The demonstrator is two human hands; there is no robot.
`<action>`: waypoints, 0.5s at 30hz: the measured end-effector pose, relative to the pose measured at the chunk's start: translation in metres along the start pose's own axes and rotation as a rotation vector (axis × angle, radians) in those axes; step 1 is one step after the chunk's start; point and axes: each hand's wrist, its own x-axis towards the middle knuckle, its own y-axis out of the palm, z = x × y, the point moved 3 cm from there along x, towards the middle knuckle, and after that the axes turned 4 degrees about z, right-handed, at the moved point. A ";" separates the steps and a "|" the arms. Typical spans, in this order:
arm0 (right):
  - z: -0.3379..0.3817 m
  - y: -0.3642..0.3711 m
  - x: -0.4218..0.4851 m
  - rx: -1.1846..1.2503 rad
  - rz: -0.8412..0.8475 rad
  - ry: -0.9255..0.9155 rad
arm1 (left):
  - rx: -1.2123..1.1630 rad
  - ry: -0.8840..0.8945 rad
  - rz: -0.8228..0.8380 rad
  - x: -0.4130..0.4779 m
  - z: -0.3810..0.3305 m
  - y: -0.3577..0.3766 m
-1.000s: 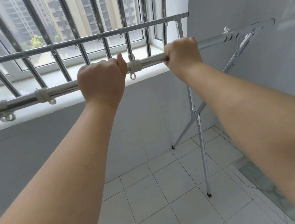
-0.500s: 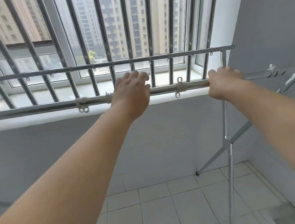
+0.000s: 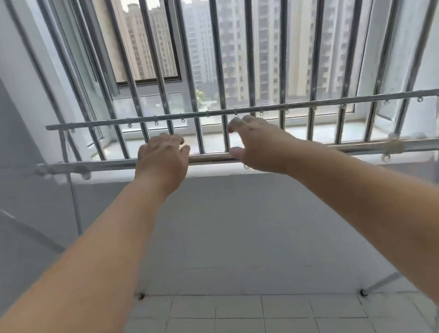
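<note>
A metal drying rack stands under the barred window, and its near rail [image 3: 211, 158] runs across the middle of the view. My left hand [image 3: 161, 161] lies over this rail with loose fingers that do not close round it. My right hand [image 3: 260, 143] hovers at the same rail just to the right, fingers spread above the rail and thumb below it, holding nothing. The rack's thinner far rail [image 3: 316, 103] with small hooks runs behind both hands. White plastic clips [image 3: 393, 146] sit on the near rail.
Vertical steel window bars [image 3: 189, 57] and a white sill [image 3: 306, 131] lie close behind the rack. Grey walls close in on both sides. Rack feet [image 3: 362, 292] rest on the white tiled floor [image 3: 235, 330] below.
Both hands have let go of the near rail they gripped. My right hand slid left, close to my left hand. The view swung left and tilted up toward the window.
</note>
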 end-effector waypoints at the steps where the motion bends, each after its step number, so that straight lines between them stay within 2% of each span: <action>1: 0.014 0.012 0.008 -0.001 0.019 -0.016 | 0.015 -0.018 0.018 -0.003 0.017 -0.002; 10: 0.085 0.080 0.065 -0.146 0.061 0.008 | 0.150 -0.098 0.219 -0.008 0.153 -0.018; 15: 0.086 0.094 0.075 -0.311 -0.138 0.039 | 0.080 -0.028 0.189 -0.002 0.178 -0.005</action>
